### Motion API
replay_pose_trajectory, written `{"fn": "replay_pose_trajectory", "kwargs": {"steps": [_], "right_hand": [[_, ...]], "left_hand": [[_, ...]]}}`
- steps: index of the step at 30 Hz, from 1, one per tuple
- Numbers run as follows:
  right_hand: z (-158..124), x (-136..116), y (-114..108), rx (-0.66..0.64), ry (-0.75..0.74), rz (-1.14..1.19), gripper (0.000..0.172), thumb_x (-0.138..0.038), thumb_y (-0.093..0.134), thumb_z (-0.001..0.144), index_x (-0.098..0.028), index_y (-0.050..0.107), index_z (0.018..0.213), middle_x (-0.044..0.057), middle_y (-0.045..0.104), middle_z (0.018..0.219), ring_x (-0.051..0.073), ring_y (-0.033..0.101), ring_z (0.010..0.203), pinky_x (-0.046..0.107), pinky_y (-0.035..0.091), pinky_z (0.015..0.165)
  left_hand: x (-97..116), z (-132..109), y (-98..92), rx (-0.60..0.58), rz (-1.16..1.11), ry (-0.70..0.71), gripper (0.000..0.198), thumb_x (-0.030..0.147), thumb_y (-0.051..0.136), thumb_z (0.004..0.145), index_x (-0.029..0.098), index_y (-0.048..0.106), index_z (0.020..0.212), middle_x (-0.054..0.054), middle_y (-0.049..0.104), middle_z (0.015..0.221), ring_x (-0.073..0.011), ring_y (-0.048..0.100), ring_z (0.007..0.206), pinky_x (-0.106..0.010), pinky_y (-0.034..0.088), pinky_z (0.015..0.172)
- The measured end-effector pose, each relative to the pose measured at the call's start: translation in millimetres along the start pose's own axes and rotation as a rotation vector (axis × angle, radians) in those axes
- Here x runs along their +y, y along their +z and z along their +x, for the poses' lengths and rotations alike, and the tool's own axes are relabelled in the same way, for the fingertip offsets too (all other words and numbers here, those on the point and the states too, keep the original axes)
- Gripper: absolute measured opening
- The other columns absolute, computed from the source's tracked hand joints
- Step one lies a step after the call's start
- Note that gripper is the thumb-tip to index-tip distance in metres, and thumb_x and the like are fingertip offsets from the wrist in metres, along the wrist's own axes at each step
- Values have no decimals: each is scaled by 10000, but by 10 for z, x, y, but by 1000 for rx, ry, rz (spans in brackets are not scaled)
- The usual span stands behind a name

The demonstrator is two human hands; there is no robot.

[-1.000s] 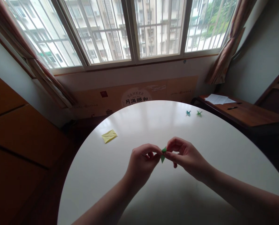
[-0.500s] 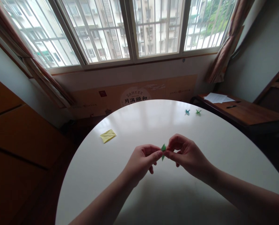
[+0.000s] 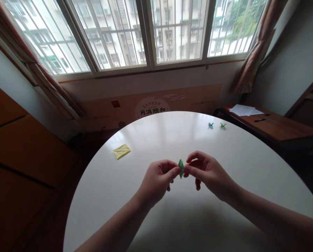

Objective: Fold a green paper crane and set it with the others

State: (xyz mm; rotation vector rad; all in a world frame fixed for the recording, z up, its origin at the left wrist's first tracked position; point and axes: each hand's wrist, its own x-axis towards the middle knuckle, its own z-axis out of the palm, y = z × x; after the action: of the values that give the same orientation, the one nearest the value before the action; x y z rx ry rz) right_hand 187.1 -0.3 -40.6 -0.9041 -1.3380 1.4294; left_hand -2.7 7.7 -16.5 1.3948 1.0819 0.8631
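A small green folded paper (image 3: 181, 168) with pointed ends is held upright above the white round table. My left hand (image 3: 160, 178) pinches it between thumb and index finger from the left. Close by its right side is my right hand (image 3: 205, 171), with thumb and index finger parted and curved toward the paper. Whether the right thumb touches the paper's edge, I cannot tell. Farther back on the table stand a blue paper crane (image 3: 210, 125) and a green paper crane (image 3: 223, 126). A yellow creased paper (image 3: 122, 151) lies to the left.
The white round table (image 3: 98, 196) spans the area under my hands. Beyond its right edge, a brown wooden desk (image 3: 285, 127) carries white sheets (image 3: 244, 110) and a dark pen (image 3: 259, 120). A barred window (image 3: 146, 35) with tied curtains is behind, above a printed cardboard panel (image 3: 98, 108).
My right index finger has come away from the green paper, leaving more of it showing. The paper has shifted slightly left with my left hand.
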Motion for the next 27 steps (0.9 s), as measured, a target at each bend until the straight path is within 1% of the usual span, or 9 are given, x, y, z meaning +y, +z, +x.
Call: {"fn": "replay_pose_trajectory", "kwargs": {"steps": [3,7,9,12,15,21,23,25,27], "right_hand": [[11,-21,-5,-4,78,17,342,-462,701,876,-171,605,1027,78,689,873,215,674,840,180,505,418],[10,-27,-1,-84,67,-28,351,-461,747,827,-151,664,971,73,661,860,203,649,820,169,499,409],[11,-13,3,-96,52,-69,346,-463,750,819,-146,680,939,71,655,831,198,640,798,167,493,401],[18,8,6,-73,24,-149,327,-470,723,841,-152,691,910,47,632,771,166,611,708,170,480,393],[19,6,9,-34,-25,-232,304,-463,708,853,-161,696,883,22,606,720,123,554,594,165,443,379],[-26,-48,43,9,-125,-313,253,-399,648,910,-158,710,863,23,616,720,75,470,508,164,390,402],[-36,-51,45,11,-127,-306,242,-396,664,902,-161,716,874,24,624,727,74,471,505,163,383,399],[-32,-41,35,-12,-122,-275,239,-402,695,882,-165,724,896,30,636,750,93,513,551,162,403,404],[-17,-25,13,-45,-115,-214,275,-432,684,889,-161,729,900,43,643,769,125,567,623,172,447,420]], "left_hand": [[10,-18,11,-7,12,31,287,389,707,815,107,727,866,4,585,615,-75,470,477,-169,393,394],[27,-33,33,24,5,29,290,397,719,803,109,732,828,8,571,582,-76,463,461,-172,380,392],[26,-32,42,43,-5,17,291,402,733,790,111,733,798,10,564,557,-76,460,454,-172,376,395],[10,-24,54,56,-5,7,299,413,738,783,114,742,775,7,559,535,-81,459,456,-173,376,392],[-11,-19,69,63,12,14,323,438,728,785,118,767,810,2,563,535,-87,462,458,-176,378,382],[-33,-9,86,53,57,37,320,414,751,766,114,782,873,-12,601,592,-82,468,473,-178,395,392],[-33,-3,80,54,49,45,305,402,752,765,115,777,866,-4,589,589,-77,456,464,-177,388,387],[-21,0,71,52,4,33,311,410,753,762,114,770,856,-4,583,594,-79,456,470,-175,381,381],[3,-3,61,28,-65,-6,323,421,764,748,113,764,847,-16,598,624,-85,466,500,-170,380,383]]}}
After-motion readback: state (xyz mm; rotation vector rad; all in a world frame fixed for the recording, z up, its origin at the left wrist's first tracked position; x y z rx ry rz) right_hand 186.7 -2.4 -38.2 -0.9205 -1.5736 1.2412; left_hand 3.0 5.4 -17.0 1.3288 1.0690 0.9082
